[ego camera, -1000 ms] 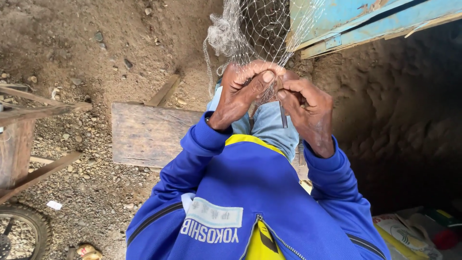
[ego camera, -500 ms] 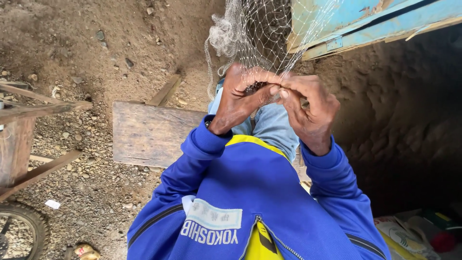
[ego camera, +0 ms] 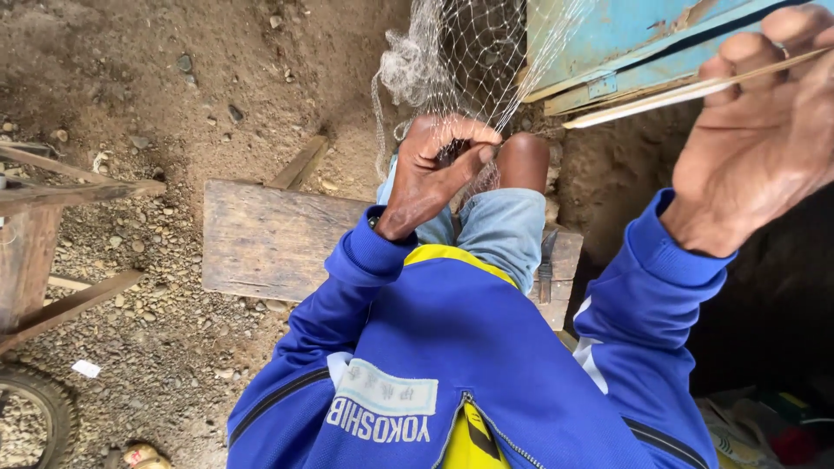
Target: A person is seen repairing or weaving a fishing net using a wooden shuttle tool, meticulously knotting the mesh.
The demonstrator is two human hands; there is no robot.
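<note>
- Fishing net (ego camera: pixel 473 61) runs out of the top of frame; its upper end is cut off. A bunched clump of it sits at upper left; individual knots are too fine to make out.
- Right hand (ego camera: pixel 760 143) is partly cropped at the right edge; fingertips near the top corner.
- Left hand (ego camera: pixel 434 169) is low and central over the knee (ego camera: pixel 523 161), wrist bent, thumb and fingers pinched closed on a bit of mesh.
- Right hand is raised high and out to the side, palm toward the camera, fingers curled around a thin netting needle (ego camera: pixel 686 89).
- Needle's long axis lies near horizontal, tilting slightly up to the right; its free end points left toward the net.
- Wooden bench (ego camera: pixel 269 239) lies beneath the person, on gravelly dirt.
</note>
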